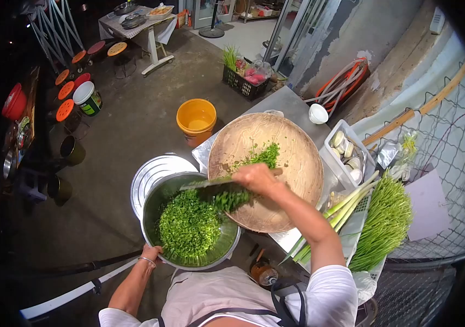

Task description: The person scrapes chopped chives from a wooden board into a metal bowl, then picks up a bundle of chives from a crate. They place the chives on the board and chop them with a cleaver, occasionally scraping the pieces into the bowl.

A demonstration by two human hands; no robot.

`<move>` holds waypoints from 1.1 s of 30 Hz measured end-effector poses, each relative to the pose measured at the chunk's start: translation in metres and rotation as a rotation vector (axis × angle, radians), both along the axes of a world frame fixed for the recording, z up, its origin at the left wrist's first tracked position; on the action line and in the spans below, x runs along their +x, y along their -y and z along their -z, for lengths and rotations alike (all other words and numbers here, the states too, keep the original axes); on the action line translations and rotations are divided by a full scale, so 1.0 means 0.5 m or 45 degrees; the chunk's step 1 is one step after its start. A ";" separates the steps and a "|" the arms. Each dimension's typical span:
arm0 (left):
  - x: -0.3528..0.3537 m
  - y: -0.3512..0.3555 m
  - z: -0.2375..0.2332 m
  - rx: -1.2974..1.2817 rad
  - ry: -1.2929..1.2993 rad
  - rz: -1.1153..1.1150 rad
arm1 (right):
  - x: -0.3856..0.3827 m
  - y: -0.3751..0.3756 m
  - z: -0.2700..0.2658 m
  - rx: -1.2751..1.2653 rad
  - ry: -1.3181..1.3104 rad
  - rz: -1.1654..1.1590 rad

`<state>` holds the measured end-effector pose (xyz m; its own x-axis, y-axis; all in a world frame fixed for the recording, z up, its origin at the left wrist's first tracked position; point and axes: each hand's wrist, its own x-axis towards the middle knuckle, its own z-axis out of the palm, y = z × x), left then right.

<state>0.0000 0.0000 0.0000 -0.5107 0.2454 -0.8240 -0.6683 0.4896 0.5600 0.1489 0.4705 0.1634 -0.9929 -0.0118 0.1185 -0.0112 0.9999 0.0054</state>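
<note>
My left hand [152,253] is closed on the lower left rim of a large metal pot [230,240], which is tilted toward the board. Finely chopped greens [189,226] cover the pot's bottom. Wrapped round the handle of a wide-bladed kitchen knife [205,183], my right hand [256,177] is over the edge of a round wooden chopping board [295,191]. The blade reaches across the pot's rim. A blurred clump of cut greens [231,200] lies below the blade, between board and pot. More chopped greens [265,155] remain on the board's middle.
Right of the board are long green stalks [382,229], leeks [341,212] and a white bin of jars [347,150]. An orange bucket [196,117] stands beyond the pot, near a round metal lid [156,171]. Stools [64,110] and a black crate [243,84] are farther off.
</note>
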 end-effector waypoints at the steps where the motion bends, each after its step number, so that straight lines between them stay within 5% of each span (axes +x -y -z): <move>1: -0.003 -0.003 0.012 0.021 -0.004 -0.007 | 0.002 0.018 -0.002 0.068 -0.116 -0.038; 2: -0.008 -0.001 0.024 0.036 -0.005 -0.015 | 0.008 0.024 -0.011 -0.037 -0.370 -0.126; 9: 0.061 0.021 0.028 0.106 0.071 -0.087 | 0.208 -0.097 -0.083 0.015 -0.341 0.874; 14: 0.059 0.032 0.049 0.155 0.082 -0.131 | 0.245 -0.203 -0.028 0.121 -0.058 1.454; 26: 0.052 0.014 0.026 0.175 0.024 -0.062 | 0.166 -0.001 -0.004 0.015 0.062 0.682; 33: 0.071 0.015 0.021 0.178 0.023 -0.080 | 0.132 0.185 -0.030 -0.003 -0.191 0.268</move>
